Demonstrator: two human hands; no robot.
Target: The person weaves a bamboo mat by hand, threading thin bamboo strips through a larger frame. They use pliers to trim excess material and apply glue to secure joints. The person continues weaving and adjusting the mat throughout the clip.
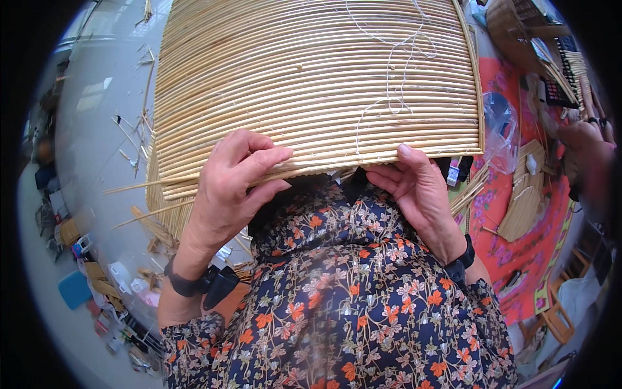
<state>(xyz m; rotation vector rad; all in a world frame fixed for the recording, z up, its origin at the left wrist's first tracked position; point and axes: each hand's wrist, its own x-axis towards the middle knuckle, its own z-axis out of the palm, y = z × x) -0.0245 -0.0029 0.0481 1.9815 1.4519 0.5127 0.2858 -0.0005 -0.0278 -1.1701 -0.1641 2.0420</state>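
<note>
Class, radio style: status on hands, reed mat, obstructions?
Left hand, right hand: both holding reed mat by near edge. Stalk ends jutting left. Loose white thread across mat, possible snag.

A flat tan mat (317,87), upper centre, is formed of smooth, glossy, reed-like rods (311,133); a clear plastic bag (502,141), right, is crinkled.

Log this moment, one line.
Left hand: grips stick mat, near edge | right hand: thumb atop, fingers below edge | white thread: looped on mat

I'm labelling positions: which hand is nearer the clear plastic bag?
Right. At the stick panel, the right hand is left of the plastic bag; the left hand is much farther left.
</note>
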